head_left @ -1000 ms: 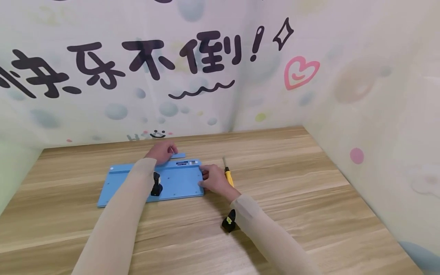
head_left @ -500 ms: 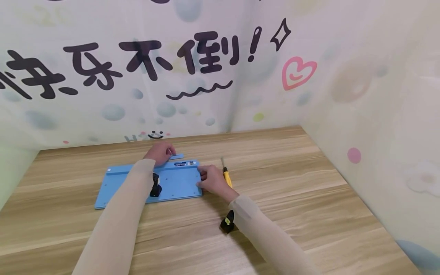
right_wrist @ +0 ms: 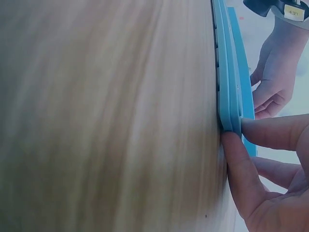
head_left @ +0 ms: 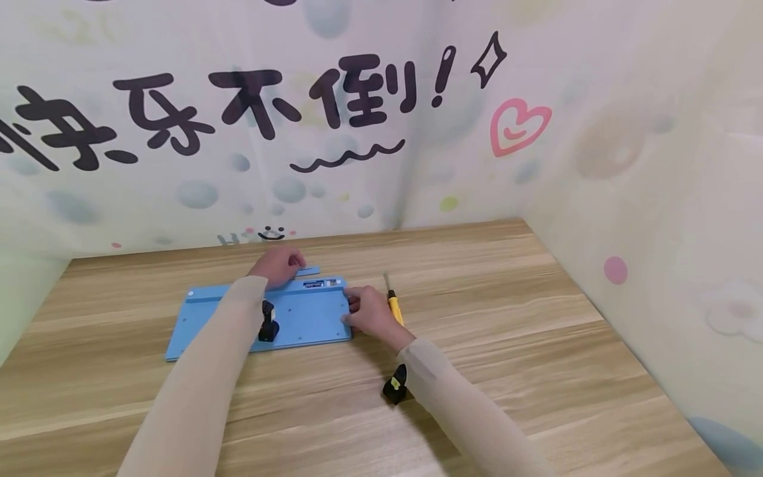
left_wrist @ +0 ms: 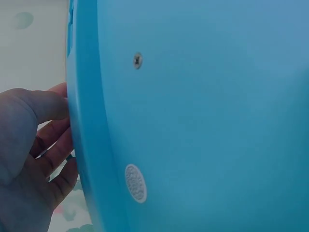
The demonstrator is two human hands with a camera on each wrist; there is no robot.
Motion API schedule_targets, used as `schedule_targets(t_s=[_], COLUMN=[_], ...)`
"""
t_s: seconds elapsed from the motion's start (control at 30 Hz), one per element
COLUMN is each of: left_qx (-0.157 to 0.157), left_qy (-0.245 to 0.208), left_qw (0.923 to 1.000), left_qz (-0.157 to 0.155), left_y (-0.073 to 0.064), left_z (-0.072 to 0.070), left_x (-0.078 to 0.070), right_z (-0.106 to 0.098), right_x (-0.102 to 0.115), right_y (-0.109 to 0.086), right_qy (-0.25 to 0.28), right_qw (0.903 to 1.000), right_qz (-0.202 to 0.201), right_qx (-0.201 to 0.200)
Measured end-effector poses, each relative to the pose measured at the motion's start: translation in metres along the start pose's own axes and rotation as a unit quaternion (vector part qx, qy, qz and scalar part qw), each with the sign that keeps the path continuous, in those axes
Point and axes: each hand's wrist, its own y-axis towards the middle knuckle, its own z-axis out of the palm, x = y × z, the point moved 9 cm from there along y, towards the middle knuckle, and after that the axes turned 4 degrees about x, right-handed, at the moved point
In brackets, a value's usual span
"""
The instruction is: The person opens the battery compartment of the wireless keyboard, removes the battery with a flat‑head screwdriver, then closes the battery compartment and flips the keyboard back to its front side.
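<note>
A blue keyboard (head_left: pixel 316 318) lies face down on the table, small screws across its back. Near its far right corner the battery compartment (head_left: pixel 314 284) is uncovered, with a battery inside. My right hand (head_left: pixel 372 313) grips the keyboard's right end; in the right wrist view its thumb and a fingertip (right_wrist: pixel 236 145) pinch the corner. Just beyond the far edge, my left hand (head_left: pixel 278 266) holds the narrow blue battery cover (head_left: pixel 308 271) by its left end, fingers bent. The left wrist view shows those fingers (left_wrist: pixel 58 147) partly hidden behind the keyboard's raised edge.
A yellow-handled screwdriver (head_left: pixel 395 309) lies close to the right hand, shaft pointing away. The wooden table (head_left: pixel 507 344) meets a printed cloth wall (head_left: pixel 357 192) at the back and another on the right. Black wrist cameras (head_left: pixel 395 385) sit by both sleeves.
The battery cover tilts slightly and comes level again beside the left fingers. The right hand keeps its grip on the keyboard; the head view shifts a little.
</note>
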Motion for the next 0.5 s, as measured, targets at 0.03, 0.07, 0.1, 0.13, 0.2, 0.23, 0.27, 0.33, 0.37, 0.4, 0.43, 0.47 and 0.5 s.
schedule_targets(t_s=[0.03, 0.07, 0.1, 0.13, 0.2, 0.23, 0.27, 0.33, 0.37, 0.4, 0.43, 0.47, 0.5], left_qx=[-0.002, -0.002, -0.004, -0.005, -0.006, -0.007, -0.007, -0.006, -0.004, -0.003, -0.001, 0.000, 0.001], left_qy=[0.001, 0.001, 0.002, 0.003, 0.002, 0.004, 0.007, 0.010, 0.010, 0.011, 0.009, 0.006, 0.003], left_qw=[1.0000, 1.0000, 1.0000, 0.9999, 0.9999, 0.9998, 0.9996, 0.9993, 0.9992, 0.9989, 0.9987, 0.9986, 0.9984], left_qz=[0.002, 0.005, 0.006, 0.009, 0.016, 0.021, 0.026, 0.034, 0.039, 0.045, 0.050, 0.053, 0.056], left_y=[-0.001, -0.002, -0.003, -0.004, -0.007, -0.008, -0.008, -0.010, -0.012, -0.013, -0.015, -0.016, -0.019], left_z=[-0.001, -0.002, -0.003, -0.004, -0.006, -0.006, -0.006, -0.007, -0.007, -0.007, -0.007, -0.008, -0.008], left_x=[-0.001, -0.002, -0.004, -0.005, -0.009, -0.011, -0.013, -0.016, -0.018, -0.020, -0.021, -0.022, -0.023], right_z=[0.000, 0.000, 0.000, 0.000, 0.001, 0.001, 0.001, 0.002, 0.002, 0.002, 0.001, 0.002, 0.002], right_x=[0.000, 0.000, 0.000, 0.001, 0.001, 0.001, 0.001, 0.000, 0.000, 0.000, 0.000, 0.000, 0.000], right_y=[0.000, 0.000, 0.000, 0.000, 0.000, 0.000, 0.000, 0.001, 0.001, 0.001, 0.001, 0.001, 0.001], right_qy=[0.004, 0.006, 0.007, 0.009, 0.014, 0.015, 0.016, 0.016, 0.014, 0.013, 0.012, 0.012, 0.011], right_qw=[1.0000, 1.0000, 1.0000, 0.9999, 0.9999, 0.9999, 0.9999, 0.9998, 0.9999, 0.9999, 0.9999, 0.9999, 0.9999], right_qz=[0.000, -0.001, -0.002, -0.004, -0.005, -0.005, -0.005, -0.004, -0.005, -0.005, -0.005, -0.005, -0.005], right_qx=[0.001, 0.001, 0.002, 0.002, 0.003, 0.003, 0.004, 0.005, 0.005, 0.004, 0.004, 0.004, 0.004])
